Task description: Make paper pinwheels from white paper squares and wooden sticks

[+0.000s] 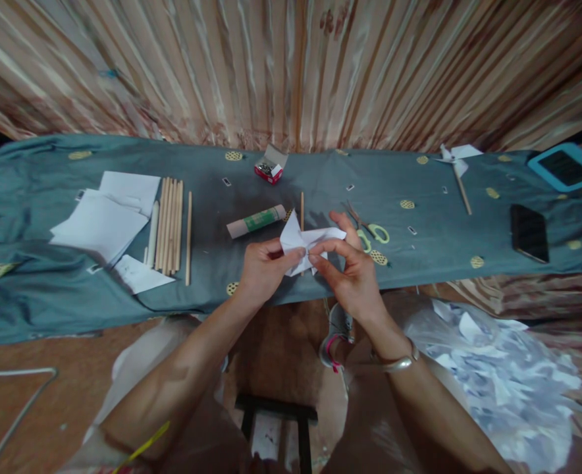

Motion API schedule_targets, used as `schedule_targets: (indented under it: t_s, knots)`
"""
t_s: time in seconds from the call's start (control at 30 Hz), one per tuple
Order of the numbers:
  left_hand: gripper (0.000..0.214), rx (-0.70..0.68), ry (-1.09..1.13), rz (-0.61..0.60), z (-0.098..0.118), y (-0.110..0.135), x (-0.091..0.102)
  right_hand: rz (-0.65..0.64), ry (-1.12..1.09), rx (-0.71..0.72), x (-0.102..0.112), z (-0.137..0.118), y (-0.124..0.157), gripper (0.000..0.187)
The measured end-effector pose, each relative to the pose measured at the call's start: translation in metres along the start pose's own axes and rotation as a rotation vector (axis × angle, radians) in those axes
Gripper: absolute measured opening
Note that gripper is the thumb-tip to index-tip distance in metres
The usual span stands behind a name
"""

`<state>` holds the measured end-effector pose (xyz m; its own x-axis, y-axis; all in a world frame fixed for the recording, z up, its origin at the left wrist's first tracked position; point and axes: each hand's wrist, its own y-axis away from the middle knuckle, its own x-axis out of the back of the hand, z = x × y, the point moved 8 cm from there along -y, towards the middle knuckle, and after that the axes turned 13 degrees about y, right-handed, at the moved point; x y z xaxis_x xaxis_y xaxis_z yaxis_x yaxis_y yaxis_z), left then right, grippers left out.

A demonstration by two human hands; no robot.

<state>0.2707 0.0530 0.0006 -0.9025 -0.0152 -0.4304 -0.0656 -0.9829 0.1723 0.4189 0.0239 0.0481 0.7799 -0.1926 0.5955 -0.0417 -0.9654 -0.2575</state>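
Over the table's near edge, my left hand (267,268) is closed on a folded white paper pinwheel (295,232), its thumb lying on the paper near the middle. My right hand (346,271) pinches at the pinwheel's centre with thumb and forefinger; whether a small pin is between the fingertips is too fine to see. A thin wooden stick (301,205) lies on the table behind the pinwheel, partly hidden by it. Just beyond are a green-and-white glue stick (256,221) and scissors (365,225) with yellow-green handles, partly covered by my right hand.
White paper sheets (104,220) and several wooden sticks (170,224) lie at left. A small red open box (270,166) stands at the back. A finished pinwheel (456,161), a phone (529,232) and a blue-framed tablet (567,166) are at right. A bag of paper scraps (498,375) sits below.
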Motion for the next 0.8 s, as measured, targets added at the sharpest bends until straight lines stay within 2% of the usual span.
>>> schedule_targets:
  t_s: [0.53,0.8]
  knots:
    - [0.018,0.003,-0.018,-0.026,-0.004,-0.001,-0.001,-0.034,0.011,-0.012,0.0,0.003,-0.001,0.003]
    - [0.019,0.012,-0.063,-0.062,-0.008,-0.001,-0.001,-0.089,-0.11,-0.072,-0.003,0.014,-0.001,0.003]
